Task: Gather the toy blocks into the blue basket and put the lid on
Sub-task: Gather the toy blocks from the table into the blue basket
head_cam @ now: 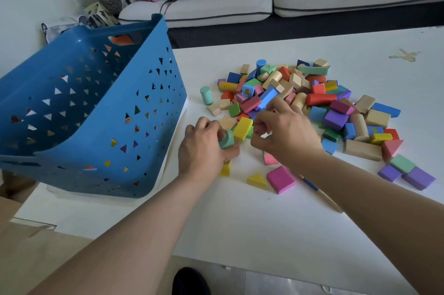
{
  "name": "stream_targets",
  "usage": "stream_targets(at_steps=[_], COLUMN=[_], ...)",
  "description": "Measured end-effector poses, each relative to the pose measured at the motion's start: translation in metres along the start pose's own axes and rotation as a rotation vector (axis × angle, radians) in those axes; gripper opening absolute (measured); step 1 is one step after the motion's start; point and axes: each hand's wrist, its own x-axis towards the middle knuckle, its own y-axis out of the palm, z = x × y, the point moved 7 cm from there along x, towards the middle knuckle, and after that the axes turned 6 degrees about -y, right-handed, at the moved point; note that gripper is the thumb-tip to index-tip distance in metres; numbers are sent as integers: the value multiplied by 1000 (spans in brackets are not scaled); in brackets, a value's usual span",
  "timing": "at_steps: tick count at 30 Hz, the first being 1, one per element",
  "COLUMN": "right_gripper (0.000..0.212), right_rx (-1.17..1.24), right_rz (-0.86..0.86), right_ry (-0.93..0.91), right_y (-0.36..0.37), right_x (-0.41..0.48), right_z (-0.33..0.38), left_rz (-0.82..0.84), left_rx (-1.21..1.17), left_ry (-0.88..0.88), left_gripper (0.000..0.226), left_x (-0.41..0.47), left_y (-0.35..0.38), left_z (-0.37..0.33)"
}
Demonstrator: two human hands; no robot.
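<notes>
Blue plastic basket with triangular perforations (91, 107) stands at the left end of the white table (240, 222). Coloured blocks show through its holes. The heap of painted and plain wooden toy blocks (288, 93) lies in the middle of the table, well clear of the basket wall. No lid can be identified with certainty.

Left hand (204, 148) grips a mint-green arch-shaped block (227, 142), fingers curled round it. Right hand (286, 131) reaches into the near edge of the heap with curled fingers. Whether it holds a block cannot be told.

Hazards:
- Both hands work close together beside the yellow rectangular block (242, 129). A crowded lift is likely to knock neighbouring blocks outward.
- A handful of mixed shapes may slip during the carry.
- The basket appears tilted and sits near the table's left edge. A hard toss could shift it.

Clearance: bare table lies between the heap and the basket, and along the near edge. The outlying purple blocks (418, 178) lie closest to the right side.
</notes>
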Motion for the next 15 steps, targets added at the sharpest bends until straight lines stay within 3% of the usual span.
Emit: stream_targets(at_steps=[6,11,15], right_gripper=[11,10,4], right_rx=[49,223,368], right_rz=[-149,-319,-359], right_ry=[40,108,96], right_y=[-35,-70,-86], right_x=[20,40,55], right_z=[-2,24,80], left_rz=[-169,-413,-615], left_rx=[-222,-291,-333], left_ry=[1,176,41], left_gripper=[44,46,46], left_x=[11,4,10], left_y=[-64,-163,-244], left_z=[-22,-54,-8])
